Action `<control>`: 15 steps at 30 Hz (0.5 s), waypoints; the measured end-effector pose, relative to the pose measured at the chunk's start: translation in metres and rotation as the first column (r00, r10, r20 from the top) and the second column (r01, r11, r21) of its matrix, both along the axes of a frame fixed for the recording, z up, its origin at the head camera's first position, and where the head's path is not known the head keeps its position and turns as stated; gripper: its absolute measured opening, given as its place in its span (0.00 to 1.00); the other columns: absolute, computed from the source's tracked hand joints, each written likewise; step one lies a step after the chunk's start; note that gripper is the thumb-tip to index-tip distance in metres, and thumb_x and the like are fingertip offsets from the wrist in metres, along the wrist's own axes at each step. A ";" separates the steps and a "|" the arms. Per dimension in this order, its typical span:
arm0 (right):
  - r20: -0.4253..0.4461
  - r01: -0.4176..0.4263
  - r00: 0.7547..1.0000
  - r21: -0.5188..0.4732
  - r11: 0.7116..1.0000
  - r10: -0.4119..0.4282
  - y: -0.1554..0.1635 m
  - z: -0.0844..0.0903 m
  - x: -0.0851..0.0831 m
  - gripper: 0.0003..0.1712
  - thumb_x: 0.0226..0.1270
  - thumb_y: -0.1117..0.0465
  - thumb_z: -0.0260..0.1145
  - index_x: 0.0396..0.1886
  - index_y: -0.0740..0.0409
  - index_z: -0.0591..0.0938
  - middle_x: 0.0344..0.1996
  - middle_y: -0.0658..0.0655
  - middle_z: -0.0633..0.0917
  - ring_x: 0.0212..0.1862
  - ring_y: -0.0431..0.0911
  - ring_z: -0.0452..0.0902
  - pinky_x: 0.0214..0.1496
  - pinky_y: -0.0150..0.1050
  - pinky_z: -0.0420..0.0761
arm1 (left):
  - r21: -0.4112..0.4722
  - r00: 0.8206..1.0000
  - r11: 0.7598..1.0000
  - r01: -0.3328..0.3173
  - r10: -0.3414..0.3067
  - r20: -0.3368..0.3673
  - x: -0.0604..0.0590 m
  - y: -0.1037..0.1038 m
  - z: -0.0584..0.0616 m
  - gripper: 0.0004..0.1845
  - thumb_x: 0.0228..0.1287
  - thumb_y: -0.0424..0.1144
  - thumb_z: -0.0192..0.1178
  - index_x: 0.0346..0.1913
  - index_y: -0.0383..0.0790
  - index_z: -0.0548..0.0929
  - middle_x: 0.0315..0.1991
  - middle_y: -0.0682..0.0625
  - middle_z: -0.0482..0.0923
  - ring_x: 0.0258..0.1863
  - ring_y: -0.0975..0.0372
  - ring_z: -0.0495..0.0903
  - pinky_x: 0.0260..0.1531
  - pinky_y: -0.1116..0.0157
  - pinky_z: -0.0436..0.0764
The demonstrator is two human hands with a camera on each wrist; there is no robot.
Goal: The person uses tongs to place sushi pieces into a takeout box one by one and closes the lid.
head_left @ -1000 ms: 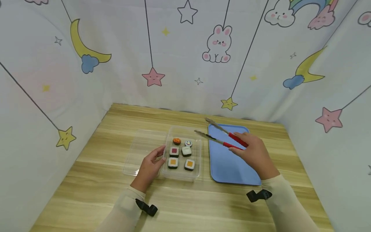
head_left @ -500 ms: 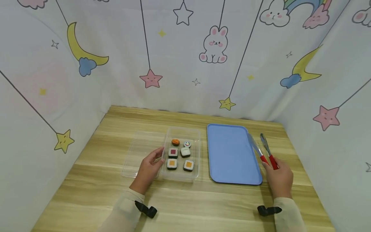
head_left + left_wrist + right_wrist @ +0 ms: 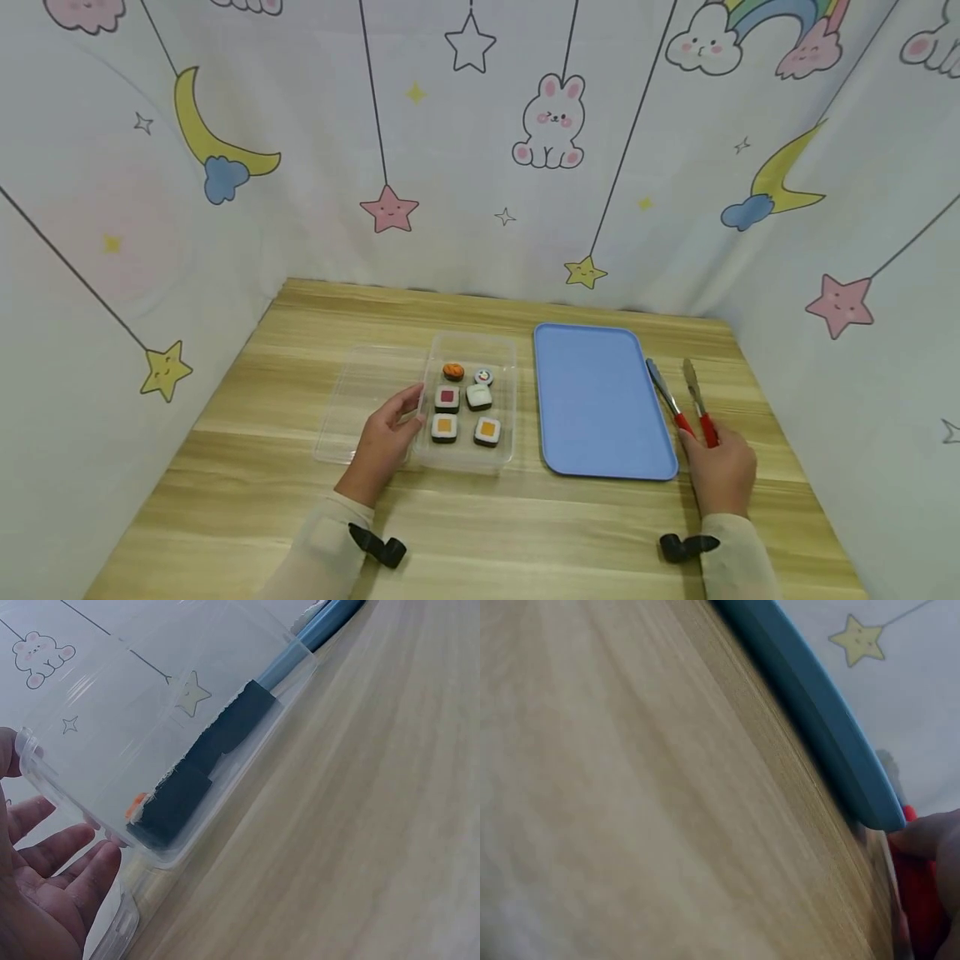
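Observation:
In the head view, my left hand holds the left side of a clear plastic container, with the thumb at its rim. Inside lie several sushi pieces, such as an orange-topped piece, a red-centred roll and a yellow-centred roll. In the left wrist view, my fingers are near the container wall. My right hand grips the red handles of metal tongs, low over the table, right of a blue tray. The tongs' arms are spread with nothing between them.
A clear lid lies flat left of the container, partly behind my left hand. The wood-patterned table is bounded by a printed white curtain at the back and sides. The tray stands between the container and the tongs.
My right hand moved the tongs from above the tray to the table at its right, then shifted slightly lower. My left hand stays at the container.

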State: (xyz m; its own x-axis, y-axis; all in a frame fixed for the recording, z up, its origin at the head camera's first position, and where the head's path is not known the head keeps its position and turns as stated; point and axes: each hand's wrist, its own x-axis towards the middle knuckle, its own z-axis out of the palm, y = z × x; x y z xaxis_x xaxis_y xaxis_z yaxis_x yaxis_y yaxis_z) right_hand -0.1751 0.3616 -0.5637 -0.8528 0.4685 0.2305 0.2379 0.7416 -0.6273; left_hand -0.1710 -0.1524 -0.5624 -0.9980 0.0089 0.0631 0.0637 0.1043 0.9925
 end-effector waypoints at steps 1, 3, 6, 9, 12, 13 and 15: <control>-0.002 0.000 1.000 0.013 1.000 0.000 0.000 0.000 -0.001 0.34 0.65 0.51 0.77 0.58 0.73 0.83 0.43 0.75 0.84 0.43 0.67 0.79 0.45 0.62 0.77 | -0.001 1.000 1.000 -0.002 0.002 -0.001 0.000 0.000 0.000 0.27 0.73 0.29 0.61 0.73 0.37 0.74 0.68 0.37 0.76 0.70 0.49 0.74 0.65 0.58 0.75; -0.001 0.002 1.000 0.031 1.000 -0.002 0.000 0.000 -0.002 0.33 0.64 0.51 0.78 0.57 0.74 0.83 0.40 0.75 0.85 0.41 0.67 0.79 0.43 0.62 0.77 | -0.004 1.000 1.000 -0.003 0.003 -0.006 0.000 -0.001 0.000 0.27 0.73 0.29 0.61 0.73 0.37 0.74 0.68 0.37 0.76 0.70 0.49 0.74 0.65 0.58 0.75; 0.010 -0.002 1.000 0.029 1.000 0.002 0.000 0.001 -0.004 0.34 0.64 0.50 0.77 0.57 0.74 0.83 0.39 0.73 0.85 0.41 0.65 0.79 0.43 0.60 0.76 | 0.000 1.000 1.000 -0.005 0.005 -0.014 0.000 -0.001 0.000 0.27 0.73 0.29 0.61 0.73 0.37 0.74 0.68 0.37 0.76 0.70 0.49 0.74 0.65 0.58 0.75; 0.035 0.010 0.999 0.032 0.999 -0.011 -0.001 0.003 -0.005 0.35 0.65 0.47 0.76 0.58 0.72 0.82 0.39 0.73 0.83 0.44 0.68 0.77 0.45 0.62 0.73 | 0.001 1.000 1.000 -0.006 0.006 -0.020 0.000 -0.001 0.001 0.27 0.73 0.28 0.61 0.73 0.37 0.74 0.68 0.37 0.76 0.69 0.49 0.74 0.65 0.58 0.75; 0.060 0.034 0.998 0.040 0.999 -0.036 -0.008 0.008 -0.002 0.40 0.68 0.42 0.71 0.65 0.70 0.78 0.50 0.77 0.80 0.53 0.74 0.70 0.52 0.68 0.66 | -0.014 0.999 1.000 -0.002 0.002 -0.035 0.001 -0.002 0.001 0.27 0.73 0.28 0.61 0.74 0.37 0.74 0.68 0.36 0.75 0.69 0.48 0.74 0.64 0.61 0.76; 0.035 0.038 0.999 0.040 0.998 -0.040 -0.013 0.011 0.000 0.39 0.69 0.42 0.71 0.66 0.69 0.77 0.53 0.77 0.79 0.56 0.76 0.68 0.53 0.70 0.64 | -0.024 0.999 1.000 -0.002 0.001 -0.046 0.001 -0.003 0.002 0.27 0.73 0.28 0.61 0.74 0.36 0.73 0.69 0.36 0.75 0.69 0.48 0.74 0.63 0.63 0.77; -0.027 0.020 0.999 0.020 1.000 -0.019 -0.028 0.021 0.005 0.38 0.70 0.44 0.69 0.68 0.68 0.76 0.59 0.77 0.76 0.61 0.77 0.63 0.57 0.72 0.60 | -0.035 0.997 0.999 -0.007 0.005 -0.071 0.001 -0.005 0.003 0.27 0.73 0.28 0.61 0.74 0.35 0.73 0.69 0.36 0.74 0.70 0.47 0.73 0.61 0.67 0.78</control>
